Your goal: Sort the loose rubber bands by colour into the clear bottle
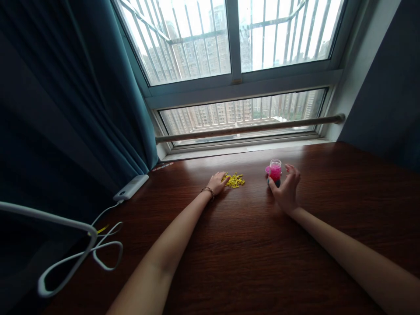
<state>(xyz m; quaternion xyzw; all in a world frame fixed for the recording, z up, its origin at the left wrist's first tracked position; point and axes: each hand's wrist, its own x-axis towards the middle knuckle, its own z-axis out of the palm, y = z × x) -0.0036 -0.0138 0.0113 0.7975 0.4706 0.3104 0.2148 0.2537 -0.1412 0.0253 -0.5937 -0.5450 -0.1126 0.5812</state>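
My left hand [217,183] lies flat on the brown wooden table [229,245], fingers stretched out, with a beaded bracelet at the wrist. Its fingertips touch the left edge of a small pile of yellow pieces [234,180], too small to make out exactly. To the right stands an upright clear jar [275,168] without its lid, pink inside and dark near the bottom. My right hand [288,190] is beside the jar with thumb and fingers spread. The thumb is in front of the jar's base; whether it touches is unclear. A pink lid [267,169] rests left of the jar, partly hidden behind it.
A white power bank [131,187] with a white cable [108,245] lies at the table's left edge, by a blue curtain [108,87]. A thick white bar [49,213] juts in at left. Behind the table is a window with a horizontal rail [249,129].
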